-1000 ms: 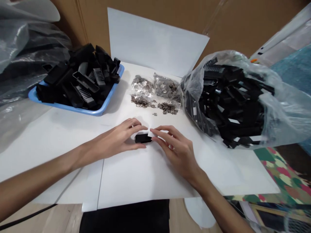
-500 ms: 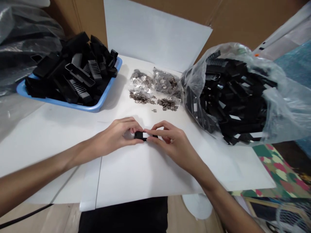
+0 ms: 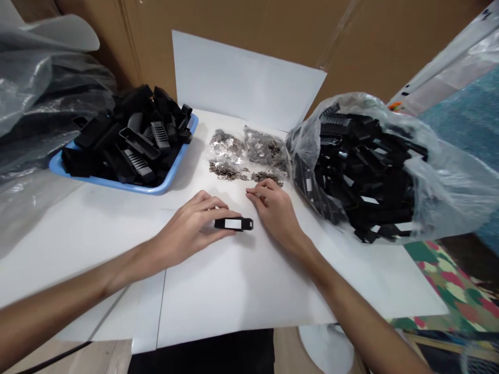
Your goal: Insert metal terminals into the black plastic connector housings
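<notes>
Small-parts assembly workshop, bench station. Evidence: blue tray heaped with identical black plastic parts; clear bag holding many more; loose piles of metal clips; white paper as work surface; cardboard behind.

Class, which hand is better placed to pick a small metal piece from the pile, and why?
Right. The right hand lies beside the metal pieces; the left hand grips the black part, farther away.

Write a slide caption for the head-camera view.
Left hand pinches a black plastic part on white paper; right hand rests near small metal pieces, blue tray and clear bag alongside.
</notes>
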`<move>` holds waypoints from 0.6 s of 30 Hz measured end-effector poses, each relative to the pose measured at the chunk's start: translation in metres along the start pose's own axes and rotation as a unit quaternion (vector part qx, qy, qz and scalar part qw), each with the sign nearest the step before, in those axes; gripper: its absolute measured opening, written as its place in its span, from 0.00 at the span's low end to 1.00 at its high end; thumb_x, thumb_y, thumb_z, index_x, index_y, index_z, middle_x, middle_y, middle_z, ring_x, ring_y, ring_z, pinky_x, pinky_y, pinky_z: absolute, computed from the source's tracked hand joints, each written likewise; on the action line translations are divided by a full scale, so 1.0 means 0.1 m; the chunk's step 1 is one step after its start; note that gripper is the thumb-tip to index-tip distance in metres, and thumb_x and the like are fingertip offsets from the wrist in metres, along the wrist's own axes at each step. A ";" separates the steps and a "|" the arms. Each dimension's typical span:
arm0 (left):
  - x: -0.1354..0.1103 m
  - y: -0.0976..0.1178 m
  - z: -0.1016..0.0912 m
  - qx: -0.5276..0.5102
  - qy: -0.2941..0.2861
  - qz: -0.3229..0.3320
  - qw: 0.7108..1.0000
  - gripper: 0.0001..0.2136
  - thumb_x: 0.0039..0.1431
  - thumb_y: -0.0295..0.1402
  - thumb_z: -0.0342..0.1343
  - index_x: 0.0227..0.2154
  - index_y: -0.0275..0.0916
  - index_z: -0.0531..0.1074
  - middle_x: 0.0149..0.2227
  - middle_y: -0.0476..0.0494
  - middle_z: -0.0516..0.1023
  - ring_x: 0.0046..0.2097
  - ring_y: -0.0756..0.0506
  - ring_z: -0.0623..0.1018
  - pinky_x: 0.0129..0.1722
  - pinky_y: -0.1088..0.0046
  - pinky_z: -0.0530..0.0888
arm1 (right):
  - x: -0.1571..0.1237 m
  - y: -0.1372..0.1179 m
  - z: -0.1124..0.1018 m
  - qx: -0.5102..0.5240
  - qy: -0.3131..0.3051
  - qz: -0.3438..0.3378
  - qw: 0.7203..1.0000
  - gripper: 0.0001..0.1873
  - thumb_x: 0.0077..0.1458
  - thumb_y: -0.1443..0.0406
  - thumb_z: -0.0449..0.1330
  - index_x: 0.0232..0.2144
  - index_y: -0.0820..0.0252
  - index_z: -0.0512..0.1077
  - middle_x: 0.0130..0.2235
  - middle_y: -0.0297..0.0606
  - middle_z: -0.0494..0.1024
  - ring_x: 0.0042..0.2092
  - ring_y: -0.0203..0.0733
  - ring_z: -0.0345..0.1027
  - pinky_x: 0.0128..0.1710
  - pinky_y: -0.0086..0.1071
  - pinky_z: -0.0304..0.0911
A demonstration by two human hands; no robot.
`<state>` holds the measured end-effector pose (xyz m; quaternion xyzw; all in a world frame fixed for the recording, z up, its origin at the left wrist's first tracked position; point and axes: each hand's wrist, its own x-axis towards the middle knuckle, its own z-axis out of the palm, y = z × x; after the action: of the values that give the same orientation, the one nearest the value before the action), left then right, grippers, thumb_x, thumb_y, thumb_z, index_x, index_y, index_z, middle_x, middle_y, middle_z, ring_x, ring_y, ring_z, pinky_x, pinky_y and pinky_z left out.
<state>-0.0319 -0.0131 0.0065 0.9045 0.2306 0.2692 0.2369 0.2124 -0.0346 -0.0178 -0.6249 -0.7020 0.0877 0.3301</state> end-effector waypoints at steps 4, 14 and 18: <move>-0.01 -0.02 -0.05 0.021 0.030 0.017 0.999 0.14 0.71 0.38 0.61 0.56 0.43 0.80 0.46 0.42 0.80 0.48 0.41 0.75 0.49 0.63 0.75 | -0.07 0.05 0.01 -0.046 0.019 -0.036 0.998 0.13 0.73 0.61 0.57 0.41 0.55 0.82 0.45 0.43 0.80 0.44 0.48 0.73 0.40 0.39 0.66; 0.01 -0.01 -0.05 0.000 0.043 -0.008 0.999 0.14 0.71 0.42 0.62 0.53 0.44 0.81 0.44 0.43 0.82 0.45 0.42 0.76 0.48 0.62 0.75 | -0.04 0.05 0.04 -0.058 0.031 -0.059 0.996 0.15 0.75 0.62 0.51 0.39 0.57 0.75 0.41 0.47 0.81 0.44 0.51 0.73 0.45 0.43 0.69; 0.04 0.06 -0.08 -0.107 0.025 -0.101 0.989 0.15 0.70 0.46 0.62 0.50 0.42 0.78 0.47 0.42 0.82 0.48 0.41 0.79 0.50 0.63 0.75 | -0.07 -0.04 -0.06 0.087 0.038 0.032 0.995 0.12 0.74 0.57 0.54 0.43 0.56 0.73 0.36 0.39 0.82 0.37 0.45 0.78 0.39 0.38 0.73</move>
<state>-0.0321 -0.0128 0.0174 0.8390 0.2970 0.2896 0.3521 0.2128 -0.0436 -0.0131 -0.6190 -0.6578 0.1354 0.4072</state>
